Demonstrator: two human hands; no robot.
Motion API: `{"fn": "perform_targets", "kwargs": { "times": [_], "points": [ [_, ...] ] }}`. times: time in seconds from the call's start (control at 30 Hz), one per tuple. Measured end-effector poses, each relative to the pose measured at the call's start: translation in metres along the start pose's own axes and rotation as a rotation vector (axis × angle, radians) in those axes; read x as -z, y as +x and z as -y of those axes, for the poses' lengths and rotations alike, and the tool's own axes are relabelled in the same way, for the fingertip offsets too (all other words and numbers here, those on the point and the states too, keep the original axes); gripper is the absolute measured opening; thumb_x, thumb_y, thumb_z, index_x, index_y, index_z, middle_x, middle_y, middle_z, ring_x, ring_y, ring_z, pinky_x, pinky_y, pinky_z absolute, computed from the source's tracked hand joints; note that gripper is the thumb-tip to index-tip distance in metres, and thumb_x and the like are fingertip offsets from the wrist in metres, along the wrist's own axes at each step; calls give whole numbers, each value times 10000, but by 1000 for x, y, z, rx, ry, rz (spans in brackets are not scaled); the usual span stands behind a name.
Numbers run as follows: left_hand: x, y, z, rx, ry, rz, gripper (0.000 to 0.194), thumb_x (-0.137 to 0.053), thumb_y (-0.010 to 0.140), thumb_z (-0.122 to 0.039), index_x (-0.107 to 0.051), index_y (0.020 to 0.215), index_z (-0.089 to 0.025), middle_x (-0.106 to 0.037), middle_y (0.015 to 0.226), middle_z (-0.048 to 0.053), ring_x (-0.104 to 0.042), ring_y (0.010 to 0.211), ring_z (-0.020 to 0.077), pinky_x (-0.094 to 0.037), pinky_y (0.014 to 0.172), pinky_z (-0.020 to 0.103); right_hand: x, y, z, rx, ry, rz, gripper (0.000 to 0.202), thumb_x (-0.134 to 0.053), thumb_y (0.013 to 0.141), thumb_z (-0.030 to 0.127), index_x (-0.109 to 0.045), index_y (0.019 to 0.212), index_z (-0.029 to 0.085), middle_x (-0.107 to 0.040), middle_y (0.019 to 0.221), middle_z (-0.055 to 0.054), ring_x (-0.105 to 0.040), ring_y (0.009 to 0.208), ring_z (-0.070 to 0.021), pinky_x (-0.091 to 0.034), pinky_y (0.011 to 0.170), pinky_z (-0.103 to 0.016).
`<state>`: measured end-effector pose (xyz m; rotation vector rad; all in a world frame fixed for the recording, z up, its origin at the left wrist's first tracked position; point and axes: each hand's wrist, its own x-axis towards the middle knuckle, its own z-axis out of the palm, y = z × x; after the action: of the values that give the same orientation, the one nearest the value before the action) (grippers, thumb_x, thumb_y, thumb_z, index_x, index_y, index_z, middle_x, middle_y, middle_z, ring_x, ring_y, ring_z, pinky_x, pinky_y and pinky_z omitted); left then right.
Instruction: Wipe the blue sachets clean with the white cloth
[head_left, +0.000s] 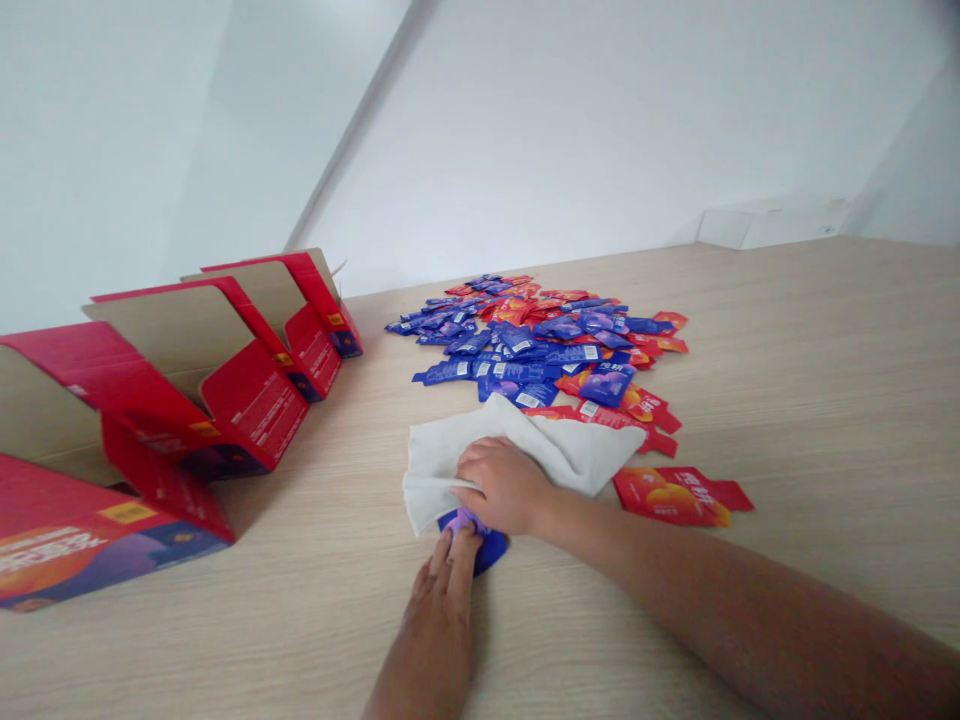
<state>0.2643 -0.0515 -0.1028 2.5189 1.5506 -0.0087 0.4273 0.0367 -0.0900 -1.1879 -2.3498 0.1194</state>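
Note:
A white cloth (577, 450) lies spread on the table, covering part of a blue pouch (491, 552). My right hand (499, 485) presses on the cloth with its fingers curled, gripping some of it. My left hand (448, 590) rests just below, its extended fingers lying on the purple part of the same blue pouch. A red pouch with orange fruit pictures (671, 495) lies flat to the right of the cloth. Behind the cloth is a pile of blue and red pouches (525, 340), some overlapping.
Several open red cardboard boxes (247, 400) stand in a row on the left side of the wooden table (825, 400). A white object (780, 225) lies at the far right, against the white wall.

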Motion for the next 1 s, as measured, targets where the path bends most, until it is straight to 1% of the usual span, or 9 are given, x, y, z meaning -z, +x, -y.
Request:
{"fn": "perform_targets", "kwargs": {
  "times": [0.07, 0.2, 0.33, 0.4, 0.5, 0.57, 0.67, 0.83, 1.0],
  "points": [
    [3, -1, -2, 6, 34, 19, 669, -108, 749, 59, -311, 1380, -40, -371, 1454, 190, -246, 1362, 195, -361, 1082, 388, 2, -1, 0, 6, 12, -14, 244, -532, 879, 347, -668, 808, 158, -669, 896, -68, -549, 938, -210, -358, 857, -351],
    [5, -1, -5, -2, 59, -4, 654, -117, 769, 40, -330, 1377, -73, -397, 1446, 167, -273, 1352, 196, -362, 1077, 386, 5, -4, 4, 95, 81, -64, 160, -579, 837, 299, -647, 794, 160, -659, 950, -59, -543, 961, -202, -361, 873, -342],
    [4, 0, -7, 14, 43, -3, 658, -136, 753, 49, -324, 1372, -67, -445, 1415, 172, -362, 1319, 182, -378, 1066, 374, 2, -4, 7, 196, 111, -14, 133, -617, 793, 282, -627, 739, 161, -656, 953, -58, -542, 964, -212, -371, 866, -348],
    [4, 0, -8, 16, 36, -25, 670, -135, 744, 58, -319, 1375, -70, -436, 1421, 174, -347, 1328, 182, -373, 1072, 382, -1, -3, 7, 188, 106, 4, 158, -607, 812, 294, -632, 735, 159, -656, 950, -63, -536, 979, -216, -370, 875, -354],
    [1, 0, -7, 6, 20, -42, 671, -133, 749, 64, -320, 1378, -79, -407, 1440, 175, -290, 1353, 197, -370, 1077, 416, -4, -1, 4, 122, 81, -2, 191, -579, 854, 318, -654, 783, 156, -653, 954, -72, -522, 1012, -219, -360, 897, -361],
    [0, 1, -6, 19, 7, -30, 666, -126, 754, 69, -330, 1373, -69, -391, 1444, 184, -271, 1357, 211, -367, 1079, 439, -4, -1, 3, 76, 58, -5, 218, -555, 876, 333, -666, 813, 156, -652, 946, -75, -517, 1018, -220, -356, 898, -365],
    [-1, 0, -5, 28, -14, -9, 656, -120, 762, 64, -326, 1375, -48, -362, 1452, 197, -246, 1361, 218, -355, 1089, 435, -2, -1, 2, 41, 47, -14, 235, -535, 891, 340, -673, 827, 160, -650, 938, -72, -518, 1004, -216, -358, 891, -365],
    [3, -2, -8, 33, -36, -15, 665, -135, 762, 54, -328, 1381, -89, -394, 1451, 159, -260, 1364, 204, -358, 1087, 430, 3, -4, 5, 102, 101, -67, 171, -578, 852, 307, -656, 811, 160, -640, 988, -66, -519, 1004, -206, -362, 898, -355],
    [7, -1, -12, 54, -63, -15, 655, -156, 765, 42, -307, 1389, -88, -402, 1446, 173, -318, 1351, 196, -353, 1087, 415, 2, -3, 7, 169, 108, -25, 152, -614, 805, 281, -640, 727, 152, -649, 973, -68, -534, 978, -211, -367, 887, -356]
  ]
}}
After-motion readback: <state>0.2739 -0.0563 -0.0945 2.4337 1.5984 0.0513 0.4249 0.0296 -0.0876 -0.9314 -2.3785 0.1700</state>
